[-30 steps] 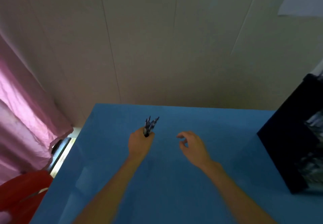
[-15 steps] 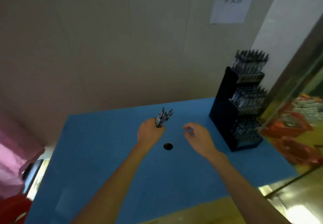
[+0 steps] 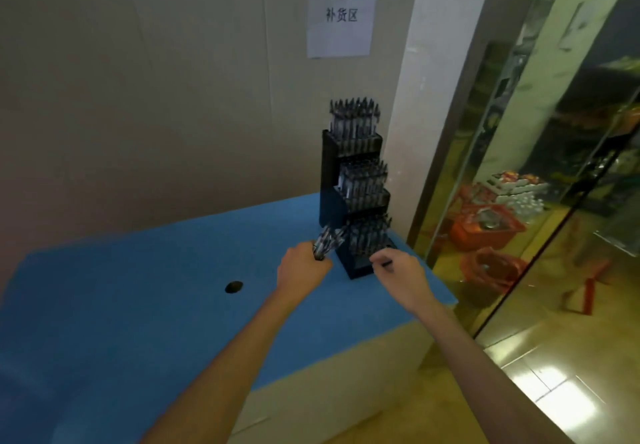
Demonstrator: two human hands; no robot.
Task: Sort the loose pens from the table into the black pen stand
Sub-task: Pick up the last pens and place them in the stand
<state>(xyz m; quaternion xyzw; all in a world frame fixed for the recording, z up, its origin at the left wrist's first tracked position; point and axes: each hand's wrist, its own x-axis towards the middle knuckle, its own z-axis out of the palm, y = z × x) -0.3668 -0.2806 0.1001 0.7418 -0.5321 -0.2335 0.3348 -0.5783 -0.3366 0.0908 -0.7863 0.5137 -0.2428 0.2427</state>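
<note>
A: Nearest, what do the hands hold?

B: The left hand (image 3: pixel 302 265) is fisted round a bundle of dark pens (image 3: pixel 327 239), tips slanting up and right. The right hand (image 3: pixel 398 272) pinches one thin black pen (image 3: pixel 382 263), lying roughly level.

A: And the tall black tiered pen stand (image 3: pixel 332 180)?

B: Just beyond both hands, on the blue table (image 3: pixel 138 287); its lowest tier is nearest the right hand.

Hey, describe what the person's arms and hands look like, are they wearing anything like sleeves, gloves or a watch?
Both forearms are bare as far as the picture shows them; no sleeve edge comes into view. The left hand and the right hand are bare too: no gloves, and no watch or wristband shows at either wrist. No ring can be made out on the fingers, though the picture is too soft to rule out something small.
</note>
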